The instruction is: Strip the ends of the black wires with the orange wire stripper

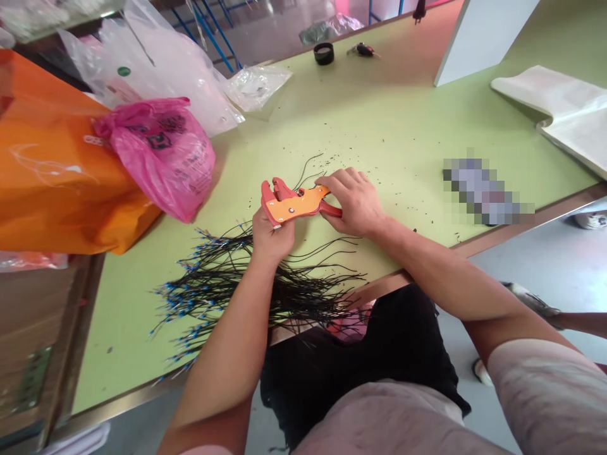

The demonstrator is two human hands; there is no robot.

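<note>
My right hand [353, 201] is closed around the handles of an orange and red wire stripper [290, 202] that lies low over the green table [408, 126]. My left hand [271, 235] sits just below the tool's jaw end, its fingers pinched on thin black wires near the jaws. A large bundle of black wires with blue ends [227, 284] fans out under my left forearm toward the table's near edge. A few black wires [308, 170] curl away beyond the tool.
An orange bag [52, 170] and a pink plastic bag [164, 155] stand at the left, clear bags [161, 57] behind them. A black cap [324, 53], keys [363, 49], a white post [478, 38] and white bags [559, 107] lie farther back and right. Tiny black wire scraps dot the table.
</note>
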